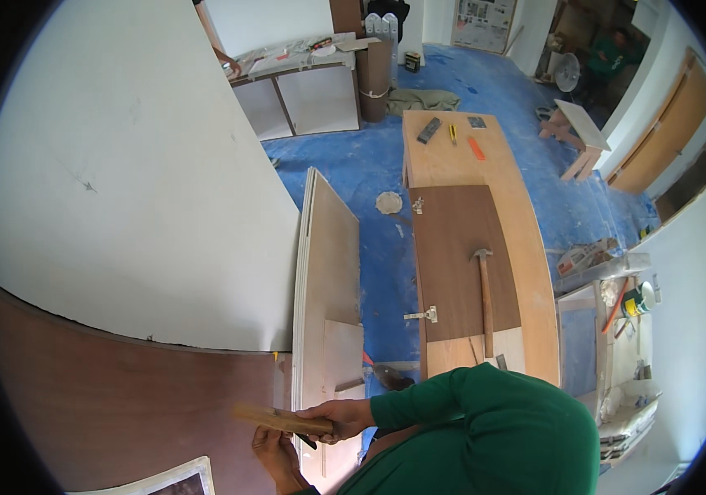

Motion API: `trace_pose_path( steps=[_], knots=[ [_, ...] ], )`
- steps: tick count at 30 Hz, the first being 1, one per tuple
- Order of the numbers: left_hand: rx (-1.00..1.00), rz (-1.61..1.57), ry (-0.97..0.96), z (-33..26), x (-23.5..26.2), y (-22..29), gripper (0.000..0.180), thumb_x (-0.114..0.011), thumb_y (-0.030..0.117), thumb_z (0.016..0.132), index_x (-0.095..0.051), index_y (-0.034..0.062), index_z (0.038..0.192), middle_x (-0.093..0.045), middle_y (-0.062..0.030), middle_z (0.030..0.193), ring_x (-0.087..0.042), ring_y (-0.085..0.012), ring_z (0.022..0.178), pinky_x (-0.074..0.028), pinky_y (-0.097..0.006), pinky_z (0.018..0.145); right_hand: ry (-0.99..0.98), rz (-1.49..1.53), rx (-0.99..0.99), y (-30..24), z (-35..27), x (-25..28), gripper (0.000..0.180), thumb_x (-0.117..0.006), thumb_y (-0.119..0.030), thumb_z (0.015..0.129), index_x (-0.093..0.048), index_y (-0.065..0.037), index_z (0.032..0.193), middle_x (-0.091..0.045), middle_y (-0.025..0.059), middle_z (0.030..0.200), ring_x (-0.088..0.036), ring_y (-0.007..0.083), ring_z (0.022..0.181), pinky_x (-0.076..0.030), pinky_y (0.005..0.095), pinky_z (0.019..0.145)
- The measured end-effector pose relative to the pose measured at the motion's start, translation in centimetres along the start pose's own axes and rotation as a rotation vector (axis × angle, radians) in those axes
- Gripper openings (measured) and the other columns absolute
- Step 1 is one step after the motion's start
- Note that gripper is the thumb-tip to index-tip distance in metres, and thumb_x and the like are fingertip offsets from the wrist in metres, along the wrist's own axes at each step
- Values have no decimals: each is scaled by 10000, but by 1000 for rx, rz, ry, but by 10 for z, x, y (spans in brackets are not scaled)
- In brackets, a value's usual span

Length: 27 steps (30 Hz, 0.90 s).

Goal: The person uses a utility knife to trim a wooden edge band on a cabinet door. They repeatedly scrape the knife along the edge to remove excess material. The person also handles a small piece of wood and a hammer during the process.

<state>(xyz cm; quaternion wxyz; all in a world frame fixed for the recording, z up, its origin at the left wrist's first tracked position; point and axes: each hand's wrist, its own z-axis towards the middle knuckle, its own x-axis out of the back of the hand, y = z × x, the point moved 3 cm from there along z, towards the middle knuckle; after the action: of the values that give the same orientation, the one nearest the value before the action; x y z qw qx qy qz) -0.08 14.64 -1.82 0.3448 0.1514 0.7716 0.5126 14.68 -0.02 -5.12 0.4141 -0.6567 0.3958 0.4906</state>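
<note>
Wood block point(275, 417), lower ctr-left of frame, could prob. tip or slip, since the R hand point(351, 418) has it only near its right end, w/ the left end sticking out; a slip might nip the L hand point(273, 455) just below. R hand's closed round the block, thumb on top; L fingers are bent in under it, but can't tell if they pinch anything. Farther off, right of ctr, a hammer point(486, 297) lies on a brown panel point(452, 264).
</note>
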Motion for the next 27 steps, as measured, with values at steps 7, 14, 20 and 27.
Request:
trace_pose_path(
  steps=[7, 14, 20, 27],
  knots=[
    [-110, -83, 144, 0, -33, 29, 165, -757, 158, 1085, -662, 39, 1021, -632, -26, 863, -560, -131, 766, -481, -284, 730, 54, -86, 103, -20, 9, 4, 477, -551, -509, 1211, -683, -101, 1418, -762, 52, 962, -676, 104, 709, -484, 264, 575],
    [-200, 1326, 158, 26, -14, 33, 375, -772, 314, 1099, -833, -20, 1260, -832, -231, 1211, -806, -278, 1068, -614, -427, 952, 211, -8, 214, -100, -13, 13, 508, -494, -508, 1222, -652, -94, 1471, -719, 90, 899, -619, 140, 664, -523, 257, 577],
    [-164, 402, 259, 32, -63, 50, 487, -768, 242, 1095, -676, -22, 1494, -765, -169, 1417, -699, -275, 1366, -561, -398, 1145, 460, -525, 328, -92, -13, -21, 512, -564, -484, 1204, -723, 2, 1219, -734, 106, 900, -670, 177, 722, -519, 336, 616],
    [-172, 530, 426, 34, -71, 13, 815, -968, 400, 927, -632, -58, 1512, -772, -222, 1350, -759, -292, 1246, -596, -432, 1088, 462, -1351, 451, -74, -16, -17, 426, -659, -384, 1166, -679, 27, 1056, -732, 114, 820, -733, 207, 695, -574, 376, 623]
  ],
)
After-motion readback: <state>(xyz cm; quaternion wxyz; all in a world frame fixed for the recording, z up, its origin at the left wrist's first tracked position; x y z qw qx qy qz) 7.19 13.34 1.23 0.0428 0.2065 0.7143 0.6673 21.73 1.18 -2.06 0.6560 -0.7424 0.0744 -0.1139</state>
